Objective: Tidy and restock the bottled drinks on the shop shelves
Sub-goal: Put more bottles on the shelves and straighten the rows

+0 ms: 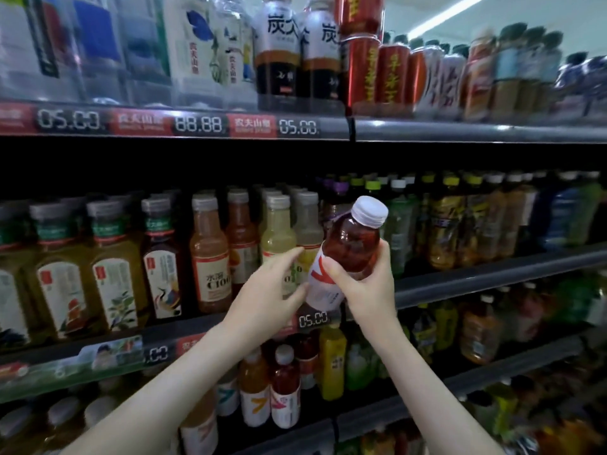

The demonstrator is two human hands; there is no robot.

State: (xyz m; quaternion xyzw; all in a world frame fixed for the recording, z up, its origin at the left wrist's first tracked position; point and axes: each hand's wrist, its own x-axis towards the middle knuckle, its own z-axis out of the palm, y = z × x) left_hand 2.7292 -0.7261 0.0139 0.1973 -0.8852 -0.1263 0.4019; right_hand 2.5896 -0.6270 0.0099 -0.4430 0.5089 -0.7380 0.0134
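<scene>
Digital price tags (198, 124) read 05.00 and 88.88 beside red brand labels (251, 125); a ceiling light strip (456, 13) glows upper right.

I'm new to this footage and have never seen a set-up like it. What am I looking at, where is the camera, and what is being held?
There is no machine here. One camera, worn on a person's head, looks forward and down, so the two bare arms are that person's own. They face shop shelves packed with bottled drinks, with red cans on the top level. The right hand grips a bottle of reddish drink with a white cap, held tilted in the air. The left hand, fingers fairly straight, is at the bottle's lower end; whether it touches is unclear.
</scene>
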